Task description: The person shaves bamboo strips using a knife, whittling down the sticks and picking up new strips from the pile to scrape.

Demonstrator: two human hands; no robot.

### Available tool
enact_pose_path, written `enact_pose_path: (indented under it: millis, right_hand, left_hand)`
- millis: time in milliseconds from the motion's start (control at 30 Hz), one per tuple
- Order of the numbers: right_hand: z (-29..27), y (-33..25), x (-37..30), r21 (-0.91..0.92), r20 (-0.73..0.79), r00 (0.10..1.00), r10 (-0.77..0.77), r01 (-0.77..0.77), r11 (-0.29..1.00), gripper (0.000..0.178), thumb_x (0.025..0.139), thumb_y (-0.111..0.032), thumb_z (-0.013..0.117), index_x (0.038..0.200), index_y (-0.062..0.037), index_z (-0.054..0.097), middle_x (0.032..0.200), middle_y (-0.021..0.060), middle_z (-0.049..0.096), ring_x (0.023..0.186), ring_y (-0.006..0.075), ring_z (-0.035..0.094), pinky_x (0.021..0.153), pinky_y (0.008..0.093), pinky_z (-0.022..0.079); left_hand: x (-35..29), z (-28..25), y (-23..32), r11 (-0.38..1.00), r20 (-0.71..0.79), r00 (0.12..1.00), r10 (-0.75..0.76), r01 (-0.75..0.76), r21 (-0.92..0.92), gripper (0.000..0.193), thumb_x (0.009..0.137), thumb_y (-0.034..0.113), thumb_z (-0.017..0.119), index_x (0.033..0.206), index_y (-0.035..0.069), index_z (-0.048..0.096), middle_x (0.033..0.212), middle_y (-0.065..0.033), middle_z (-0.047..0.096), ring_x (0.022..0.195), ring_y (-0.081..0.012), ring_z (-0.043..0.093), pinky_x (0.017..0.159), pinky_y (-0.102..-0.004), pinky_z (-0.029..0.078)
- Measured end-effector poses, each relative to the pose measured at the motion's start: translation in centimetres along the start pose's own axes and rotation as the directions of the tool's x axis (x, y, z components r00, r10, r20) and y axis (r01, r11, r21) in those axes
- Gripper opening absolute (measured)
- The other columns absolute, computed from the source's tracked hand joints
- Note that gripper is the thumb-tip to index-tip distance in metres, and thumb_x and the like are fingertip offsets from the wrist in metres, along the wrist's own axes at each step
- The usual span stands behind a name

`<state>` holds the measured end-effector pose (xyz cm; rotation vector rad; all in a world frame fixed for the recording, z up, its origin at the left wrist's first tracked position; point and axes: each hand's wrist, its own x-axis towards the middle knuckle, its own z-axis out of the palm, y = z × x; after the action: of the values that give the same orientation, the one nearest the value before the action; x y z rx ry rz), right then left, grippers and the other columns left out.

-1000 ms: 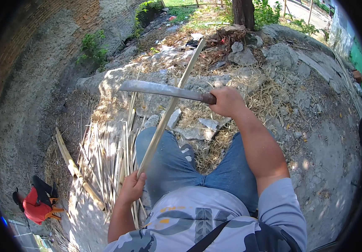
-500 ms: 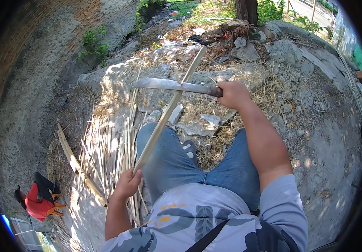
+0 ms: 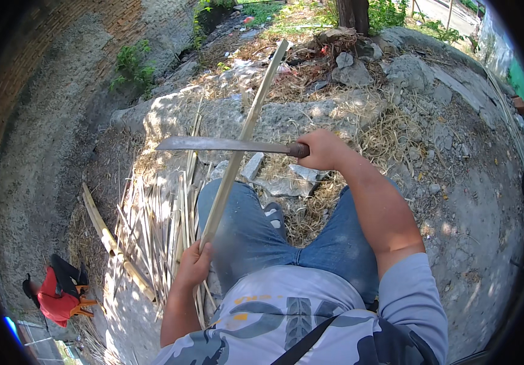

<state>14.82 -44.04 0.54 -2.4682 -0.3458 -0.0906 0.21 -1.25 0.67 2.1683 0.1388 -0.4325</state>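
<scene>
My left hand (image 3: 196, 264) is closed round the lower end of a long, pale bamboo strip (image 3: 228, 177), which slants up and away over my left thigh. In my right hand (image 3: 323, 150) is the dark handle of a machete (image 3: 213, 144), its long blade pointing left. The blade lies across the strip around its middle, seemingly against it. On the ground left of my leg lies a pile of thin split bamboo strips (image 3: 163, 222). Beside that pile rests a thicker piece of split bamboo (image 3: 116, 246).
Curly shavings (image 3: 389, 137) litter the ground ahead, among broken concrete pieces (image 3: 253, 165). A concrete slab edge (image 3: 213, 115) runs across in front. Farther off stand a tree trunk (image 3: 353, 15) and a rough wall (image 3: 49, 79). A person in red (image 3: 57, 298) sits on an orange chair at lower left.
The machete has moved left and slightly nearer me along the strip, with my right hand. My left hand and the strip have shifted a little, the strip's far end now higher and farther left.
</scene>
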Motion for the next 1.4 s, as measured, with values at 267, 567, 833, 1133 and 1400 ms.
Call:
enact_pose_path:
  millis: [267,567,833,1133,1400]
  right_hand:
    - [-1.3,-0.5,0.5,-0.423,-0.092,0.984,-0.151,0.099,0.901,0.02,0.075,-0.028,0.073,0.089,-0.0138,0.072,0.085,0.0113,0.073,0.085,0.0306,0.071,0.086,0.0449,0.054]
    - [-2.3,0.0,0.3,-0.141,-0.151,0.924,0.352,-0.372,0.917,0.026,0.075,-0.03,0.072,0.094,-0.0113,0.071,0.091,0.0159,0.072,0.09,0.0362,0.07,0.083,0.048,0.056]
    - [-2.3,-0.7,-0.4,-0.234,-0.162,0.973,0.165,-0.2,0.951,0.025,0.072,-0.029,0.073,0.09,-0.0117,0.07,0.081,0.0151,0.07,0.083,0.0339,0.07,0.081,0.0459,0.054]
    - [-0.8,1.7,0.8,-0.444,-0.242,0.94,-0.241,0.114,0.889,0.023,0.068,-0.027,0.079,0.086,-0.0159,0.07,0.075,0.0084,0.07,0.077,0.0303,0.069,0.086,0.0428,0.052]
    - [-2.7,0.9,0.8,-0.304,-0.198,0.944,0.263,-0.314,0.899,0.024,0.077,-0.03,0.072,0.096,-0.0148,0.072,0.092,0.0135,0.073,0.092,0.0356,0.071,0.083,0.0498,0.056]
  left_hand:
    - [0.7,-0.4,1.9,0.999,0.108,0.994,-0.022,0.026,-0.035,0.035,0.107,0.034,0.055,0.106,0.0,0.065,0.077,0.0026,0.057,0.069,-0.0067,0.05,0.061,-0.0272,0.043]
    - [0.1,-0.8,1.3,0.999,0.023,0.999,-0.03,0.029,0.04,0.037,0.104,0.042,0.061,0.101,0.005,0.064,0.073,0.0042,0.054,0.063,-0.0058,0.048,0.057,-0.0252,0.039]
    - [1.4,0.8,1.7,0.999,0.067,0.998,0.002,0.0,-0.042,0.029,0.106,0.026,0.057,0.108,-0.002,0.065,0.077,0.0028,0.058,0.071,-0.0058,0.049,0.063,-0.0266,0.043]
    - [-0.4,-3.3,0.4,0.995,0.116,0.993,-0.012,0.001,0.102,0.037,0.106,0.036,0.058,0.099,0.001,0.065,0.074,0.0023,0.057,0.066,-0.0073,0.048,0.059,-0.0294,0.042]
    - [-3.5,-6.3,0.3,0.977,0.029,0.998,-0.057,0.05,0.208,0.039,0.105,0.04,0.06,0.097,0.002,0.066,0.066,0.0049,0.052,0.061,-0.0066,0.043,0.055,-0.0286,0.039]
